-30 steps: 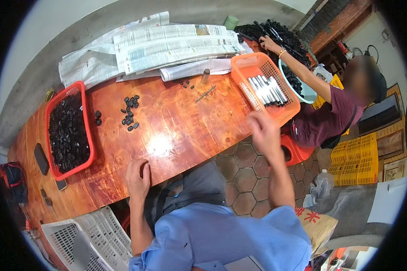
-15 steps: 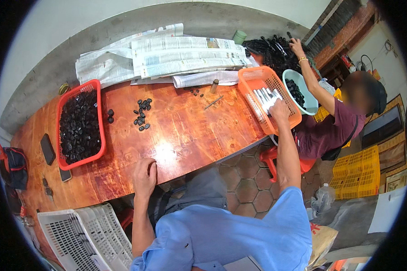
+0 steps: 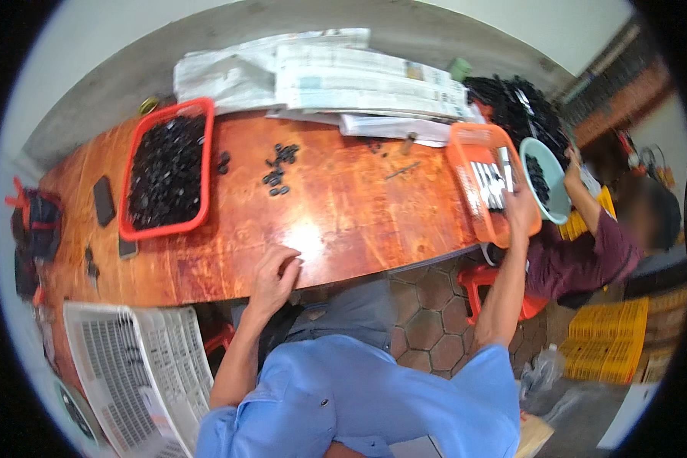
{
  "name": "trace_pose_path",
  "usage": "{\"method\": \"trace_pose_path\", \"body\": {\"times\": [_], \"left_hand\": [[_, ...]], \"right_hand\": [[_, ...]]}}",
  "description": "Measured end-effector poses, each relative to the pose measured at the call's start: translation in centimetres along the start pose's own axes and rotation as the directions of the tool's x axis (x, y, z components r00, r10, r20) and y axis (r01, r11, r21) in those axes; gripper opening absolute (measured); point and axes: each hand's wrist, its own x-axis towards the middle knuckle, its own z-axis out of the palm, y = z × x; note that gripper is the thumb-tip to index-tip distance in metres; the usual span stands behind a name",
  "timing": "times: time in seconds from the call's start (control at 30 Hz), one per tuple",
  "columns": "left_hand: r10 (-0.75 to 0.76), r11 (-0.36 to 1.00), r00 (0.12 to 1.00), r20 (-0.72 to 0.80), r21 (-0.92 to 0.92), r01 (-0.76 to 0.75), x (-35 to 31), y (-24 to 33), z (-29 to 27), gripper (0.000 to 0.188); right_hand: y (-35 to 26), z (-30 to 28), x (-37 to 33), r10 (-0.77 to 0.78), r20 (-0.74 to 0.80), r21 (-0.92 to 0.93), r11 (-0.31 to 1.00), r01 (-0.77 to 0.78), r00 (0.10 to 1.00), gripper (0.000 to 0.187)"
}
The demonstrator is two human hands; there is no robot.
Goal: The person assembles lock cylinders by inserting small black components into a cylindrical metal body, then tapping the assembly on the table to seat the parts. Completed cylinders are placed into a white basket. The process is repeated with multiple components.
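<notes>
My right hand (image 3: 520, 206) is over the orange plastic basket (image 3: 487, 233) at the table's right end. It grips a flat, silver-white strip (image 3: 505, 162) that sticks up past the fingers; its exact kind is unclear. More pale strips (image 3: 484, 182) lie side by side in that basket. My left hand (image 3: 276, 273) rests at the front edge of the wooden table (image 3: 374, 221), fingers loosely bent, thumb apart, holding nothing visible. Beyond it sits a loose cluster of small black oval pieces (image 3: 284, 155). A red basket (image 3: 206, 164) full of similar-looking black pieces stands at the left.
Newspapers (image 3: 359, 80) cover the back of the table. A co-worker's hand (image 3: 573, 164) is at a mint-green basin (image 3: 559, 204) holding black pieces. A thin rod (image 3: 402, 171) lies near the orange basket. Phone (image 3: 104, 201) at left; white crate (image 3: 172, 359) below.
The whole view has shifted. My right hand now raises a strip from among those in the orange basket. The co-worker's hand has come from the black pile down to the mint-green basin.
</notes>
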Motion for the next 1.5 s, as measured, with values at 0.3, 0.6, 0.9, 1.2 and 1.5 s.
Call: {"method": "trace_pose_path", "body": {"times": [0.3,0.6,0.9,1.2,1.5], "left_hand": [[-0.303,0.511,0.921,0.243,-0.774,0.372,2.6,2.3,4.6,0.051],[-0.439,0.258,0.859,0.262,-0.879,0.401,2.0,-0.7,2.3,0.05],[-0.467,0.243,0.845,0.26,-0.881,0.406,1.0,-3.0,1.1,0.048],[-0.406,0.26,0.879,0.249,-0.891,0.373,0.4,-3.6,1.4,0.049],[-0.42,0.178,0.878,0.231,-0.927,0.329,0.8,-3.4,0.8,0.055]], "right_hand": [[-23.5,-2.3,-19.8,-0.446,0.266,0.755,0.648,0.103,0.854,0.035],[-29.5,2.1,-26.5,-0.613,0.214,0.846,0.506,0.169,0.76,0.04],[-29.0,3.0,-25.8,-0.599,0.324,0.853,0.519,0.046,0.732,0.012],[-29.7,3.1,-26.0,-0.612,0.377,0.845,0.534,0.012,0.695,0.009],[-36.3,9.4,-19.6,-0.635,0.228,0.764,0.587,0.269,0.738,0.017]]}}
